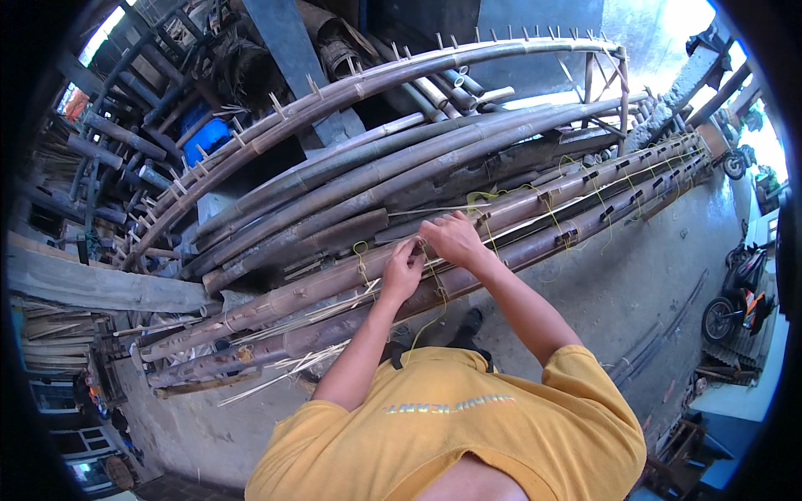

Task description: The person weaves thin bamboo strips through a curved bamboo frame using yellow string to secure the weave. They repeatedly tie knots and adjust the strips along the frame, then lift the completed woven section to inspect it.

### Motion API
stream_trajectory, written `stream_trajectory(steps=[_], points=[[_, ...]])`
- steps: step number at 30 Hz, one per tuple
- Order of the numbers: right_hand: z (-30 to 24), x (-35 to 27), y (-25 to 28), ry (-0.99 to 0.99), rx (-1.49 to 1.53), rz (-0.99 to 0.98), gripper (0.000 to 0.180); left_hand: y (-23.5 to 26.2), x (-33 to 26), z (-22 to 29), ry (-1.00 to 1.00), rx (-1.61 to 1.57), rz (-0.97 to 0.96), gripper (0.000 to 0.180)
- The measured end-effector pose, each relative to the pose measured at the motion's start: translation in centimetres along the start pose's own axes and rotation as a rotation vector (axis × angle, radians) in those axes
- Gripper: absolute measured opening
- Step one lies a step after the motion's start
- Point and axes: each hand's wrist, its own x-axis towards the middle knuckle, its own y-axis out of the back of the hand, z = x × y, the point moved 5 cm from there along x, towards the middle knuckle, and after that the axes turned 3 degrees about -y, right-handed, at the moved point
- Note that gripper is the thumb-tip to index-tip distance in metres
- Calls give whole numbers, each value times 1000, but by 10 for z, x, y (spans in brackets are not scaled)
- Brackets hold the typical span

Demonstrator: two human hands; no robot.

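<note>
Two long bamboo poles lie side by side before me, a far pole [309,286] and a near pole [351,323], both with a row of slots or pegs. My left hand [403,270] and my right hand [454,240] meet at the far pole, thumbs and fingertips pinched close together. What the fingertips grip is too small to tell. Right below them, a thin yellow string [438,288] crosses the gap and hangs down over the near pole. More yellow string loops round both poles to the right. Thin bamboo strips [309,361] lie between and under the poles.
Behind lie thick bamboo poles [334,188] in a stack. Above them stretches a long curved bamboo frame [376,83] with upright pegs. A blue plastic item [206,140] sits at the left among short bamboo pieces. A motorcycle [725,313] stands at the right.
</note>
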Motion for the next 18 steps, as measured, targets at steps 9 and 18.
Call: stream_trajectory(steps=[9, 18], points=[[-13, 6, 9, -221, 100, 253, 12, 66, -30, 9, 5, 261, 240, 34], [-178, -121, -92, -1156, 1842, -666, 26, 121, -83, -10, 97, 580, -253, 24]])
